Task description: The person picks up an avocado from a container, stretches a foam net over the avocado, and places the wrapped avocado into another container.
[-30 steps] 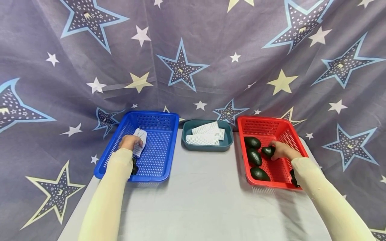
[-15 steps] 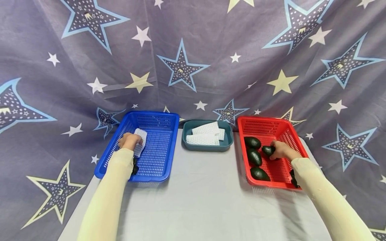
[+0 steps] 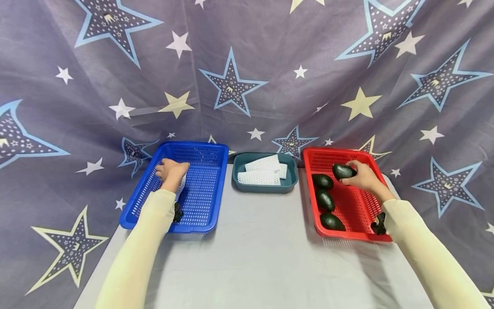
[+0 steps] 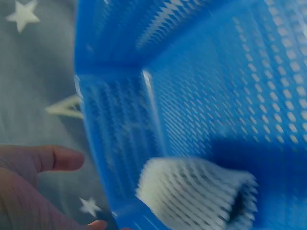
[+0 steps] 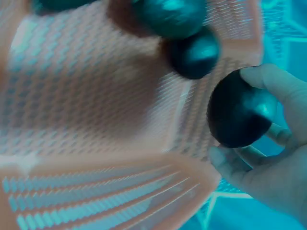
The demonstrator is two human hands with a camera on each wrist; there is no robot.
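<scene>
An avocado [image 3: 342,172] is pinched by the right hand [image 3: 363,176], the left hand's fingers [image 3: 162,168] parted; only at left wrist is the net [image 4: 189,191] unobscured.

four avocados [image 3: 325,200], one blue basket [image 3: 200,189], one red basket [image 3: 351,214], one tray [image 3: 266,189], one net [image 4: 184,191] in the blue basket, at least three nets [image 3: 259,178] in the tray, one left hand [image 3: 171,170], one right hand [image 3: 364,176], two sleeves [image 3: 131,257]

Purple-grey cloth backdrop [image 3: 266,34], blue-edged star [image 3: 231,88], plain yellow star [image 3: 360,104], pale tabletop [image 3: 262,249] below the cloth
</scene>
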